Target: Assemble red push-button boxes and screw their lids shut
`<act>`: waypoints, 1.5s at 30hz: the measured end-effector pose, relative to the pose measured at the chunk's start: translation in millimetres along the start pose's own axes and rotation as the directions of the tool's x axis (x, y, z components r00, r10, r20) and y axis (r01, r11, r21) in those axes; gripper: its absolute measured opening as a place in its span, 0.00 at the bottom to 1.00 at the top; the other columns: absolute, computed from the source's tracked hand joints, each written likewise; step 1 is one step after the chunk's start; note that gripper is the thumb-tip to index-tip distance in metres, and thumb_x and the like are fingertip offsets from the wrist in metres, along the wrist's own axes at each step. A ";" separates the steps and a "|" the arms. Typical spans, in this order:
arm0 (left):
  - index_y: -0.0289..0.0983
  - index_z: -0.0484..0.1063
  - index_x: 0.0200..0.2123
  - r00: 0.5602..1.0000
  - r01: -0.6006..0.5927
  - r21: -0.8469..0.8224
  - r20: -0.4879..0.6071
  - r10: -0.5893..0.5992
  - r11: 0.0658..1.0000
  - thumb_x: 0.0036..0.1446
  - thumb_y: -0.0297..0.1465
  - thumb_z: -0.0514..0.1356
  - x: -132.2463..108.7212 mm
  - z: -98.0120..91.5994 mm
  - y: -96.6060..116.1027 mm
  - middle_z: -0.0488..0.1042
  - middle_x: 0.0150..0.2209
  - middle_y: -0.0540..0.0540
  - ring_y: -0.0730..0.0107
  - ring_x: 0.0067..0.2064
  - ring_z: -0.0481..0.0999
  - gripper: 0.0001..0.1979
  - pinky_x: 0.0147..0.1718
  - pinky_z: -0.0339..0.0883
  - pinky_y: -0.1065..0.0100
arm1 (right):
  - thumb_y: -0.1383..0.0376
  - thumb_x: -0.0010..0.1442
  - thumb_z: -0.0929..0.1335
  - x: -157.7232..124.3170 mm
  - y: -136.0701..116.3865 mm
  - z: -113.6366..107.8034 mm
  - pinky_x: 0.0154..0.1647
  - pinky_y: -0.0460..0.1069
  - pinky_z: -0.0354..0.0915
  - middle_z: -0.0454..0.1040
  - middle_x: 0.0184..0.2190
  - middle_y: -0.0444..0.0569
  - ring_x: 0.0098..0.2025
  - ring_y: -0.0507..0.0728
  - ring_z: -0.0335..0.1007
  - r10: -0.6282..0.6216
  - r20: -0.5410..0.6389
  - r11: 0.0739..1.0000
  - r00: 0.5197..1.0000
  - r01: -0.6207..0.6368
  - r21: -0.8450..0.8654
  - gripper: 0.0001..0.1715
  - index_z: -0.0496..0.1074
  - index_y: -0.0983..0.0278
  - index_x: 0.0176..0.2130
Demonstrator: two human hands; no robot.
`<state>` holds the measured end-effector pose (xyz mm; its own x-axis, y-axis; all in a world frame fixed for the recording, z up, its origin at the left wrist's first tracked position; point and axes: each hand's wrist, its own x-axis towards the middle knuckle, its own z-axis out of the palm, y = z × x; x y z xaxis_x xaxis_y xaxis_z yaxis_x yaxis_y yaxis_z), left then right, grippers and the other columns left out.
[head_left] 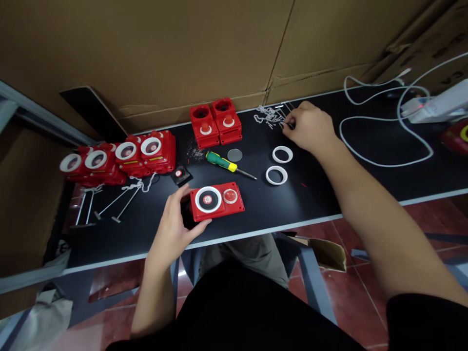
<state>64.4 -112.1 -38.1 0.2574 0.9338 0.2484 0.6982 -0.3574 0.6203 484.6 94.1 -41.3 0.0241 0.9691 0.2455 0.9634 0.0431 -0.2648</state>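
Observation:
My left hand (172,228) grips the left end of a red alarm box (224,211), thumb at the near edge and fingers at the far one. The box lies face up near the table's front edge, with a white ring around a dark round window and a clear red dome beside it. At the back, my right hand (310,127) has its fingers pinched together at a pile of thin metal rods with white cords (269,116). Whatever is between those fingertips is hidden. Two loose white rings (277,175) lie on the black table just in front of that hand.
A green and yellow screwdriver (221,161) and a clear disc (234,155) lie mid-table. Two red boxes (206,139) without white window rings stand behind. Several ringed boxes (161,155) and T-shaped metal hammers (126,204) are at left. A white cable (383,165) loops at right.

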 end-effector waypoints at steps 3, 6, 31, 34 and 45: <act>0.42 0.54 0.79 0.999 -0.012 0.019 0.039 0.011 1.000 0.68 0.38 0.74 3.3 -5.5 2.0 0.75 0.67 0.34 0.46 0.67 0.81 0.46 0.69 0.76 0.44 | 0.68 0.65 0.73 -2.2 -6.1 -3.6 0.48 0.55 0.65 0.78 0.55 0.62 0.45 0.59 0.71 0.013 -0.008 1.000 1.000 -0.012 0.028 0.07 0.80 0.67 0.44; 0.41 0.53 0.80 0.988 -0.062 0.086 0.145 0.049 0.994 0.66 0.39 0.75 14.5 -16.1 1.1 0.75 0.67 0.33 0.44 0.67 0.80 0.49 0.70 0.75 0.42 | 0.69 0.65 0.73 -4.4 -12.2 -9.2 0.47 0.54 0.60 0.77 0.55 0.61 0.42 0.56 0.66 0.043 0.024 0.998 0.999 -0.044 0.049 0.04 0.79 0.67 0.42; 0.43 0.49 0.80 0.910 -0.297 -0.023 0.296 0.290 0.955 0.63 0.41 0.75 71.6 -30.5 -40.0 0.75 0.63 0.36 0.45 0.61 0.81 0.52 0.65 0.77 0.41 | 0.56 0.61 0.79 -24.6 -126.8 -34.3 0.36 0.47 0.71 0.81 0.38 0.48 0.36 0.51 0.76 -0.585 0.118 0.500 0.802 0.242 0.832 0.13 0.81 0.62 0.38; 0.42 0.51 0.79 0.909 -0.334 -0.016 0.259 0.327 0.942 0.63 0.43 0.75 70.3 -27.5 -41.1 0.77 0.60 0.37 0.44 0.59 0.81 0.51 0.63 0.78 0.42 | 0.58 0.65 0.78 -39.6 -121.9 -28.4 0.35 0.46 0.71 0.80 0.39 0.48 0.35 0.49 0.75 -0.611 0.101 0.458 0.786 0.246 0.854 0.10 0.82 0.63 0.38; 0.41 0.55 0.80 0.913 -0.355 -0.001 0.217 0.347 0.935 0.65 0.49 0.73 66.7 -19.7 -45.5 0.77 0.60 0.38 0.42 0.60 0.80 0.50 0.70 0.72 0.40 | 0.65 0.67 0.79 -56.2 -123.1 -30.2 0.28 0.43 0.64 0.81 0.41 0.48 0.31 0.45 0.73 -0.729 0.098 0.398 0.678 0.303 0.866 0.08 0.80 0.65 0.44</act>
<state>36.7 -33.8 -35.1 0.6219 0.7313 0.2801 0.5610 -0.6656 0.4922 372.7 27.0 5.7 -0.7117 0.6492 0.2684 0.1595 0.5214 -0.8383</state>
